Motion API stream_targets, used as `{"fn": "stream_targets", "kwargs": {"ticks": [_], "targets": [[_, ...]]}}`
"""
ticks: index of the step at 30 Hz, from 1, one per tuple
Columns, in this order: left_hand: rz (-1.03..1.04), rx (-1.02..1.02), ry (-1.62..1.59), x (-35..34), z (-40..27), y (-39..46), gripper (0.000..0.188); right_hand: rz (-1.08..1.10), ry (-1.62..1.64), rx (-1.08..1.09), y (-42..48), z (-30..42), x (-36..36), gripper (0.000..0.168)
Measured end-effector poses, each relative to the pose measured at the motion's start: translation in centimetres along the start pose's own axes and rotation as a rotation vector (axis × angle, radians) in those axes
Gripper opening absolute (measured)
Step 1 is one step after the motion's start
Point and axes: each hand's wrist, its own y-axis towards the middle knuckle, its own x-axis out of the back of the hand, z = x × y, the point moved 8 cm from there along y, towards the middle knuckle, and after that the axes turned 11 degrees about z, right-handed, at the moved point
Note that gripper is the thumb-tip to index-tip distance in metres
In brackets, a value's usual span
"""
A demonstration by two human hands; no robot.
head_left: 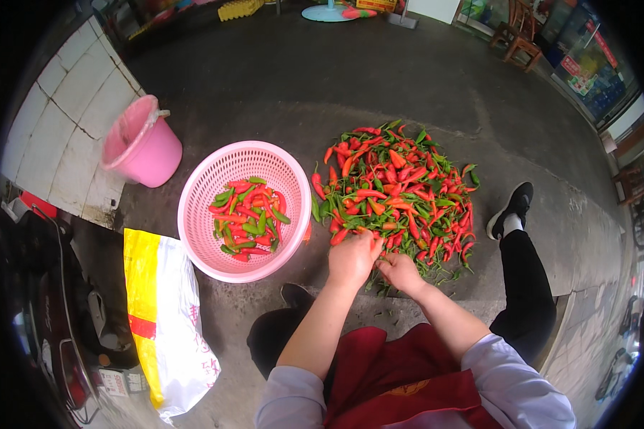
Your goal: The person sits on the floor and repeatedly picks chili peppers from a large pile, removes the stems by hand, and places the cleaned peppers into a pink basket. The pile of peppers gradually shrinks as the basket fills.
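A broad heap of red and green chili peppers (pixel 402 182), many with stems and leaves on, lies on the dark floor in front of me. At its near edge my left hand (pixel 351 257) is closed around a red chili pepper, mostly hidden by the fingers. Close beside it, the thumb and finger of my right hand (pixel 401 272) pinch what looks like the pepper's stem end. Left of the heap stands a pink perforated plastic basket (pixel 271 155). Loose red and green chili peppers (pixel 249 214) lie in its bottom, seemingly without stems.
A pink bucket (pixel 158 153) stands by a white tiled wall (pixel 80 112). Below the basket lies a yellow and white plastic sack (pixel 166 322) bearing writing, beside a parked scooter (pixel 59 322). My shoe (pixel 515 206) is right of the heap. A wooden chair (pixel 520 40) stands farther back.
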Motion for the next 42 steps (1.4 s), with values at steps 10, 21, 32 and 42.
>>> {"fn": "stream_targets", "kwargs": {"ticks": [10, 21, 32, 42], "targets": [[-0.059, 0.351, -1.553, -1.2, 7.1, 0.6, 0.014, -0.126, -0.792, 0.06, 4.7, -3.5, -2.0, 0.027], [0.192, 0.448, -1.206, -4.7, 7.1, 0.4, 0.019, -0.212, -0.274, 0.264, -0.8, -1.6, 3.8, 0.02], [0.219, 0.291, -1.229, -5.1, 3.8, 0.1, 0.023, 0.066, 0.599, 0.192, 0.4, 2.2, -1.0, 0.022], [-0.429, 0.435, -0.151, 9.5, 7.9, -2.3, 0.062, -0.129, -0.641, 0.012, 2.0, 0.3, -1.5, 0.025]]}}
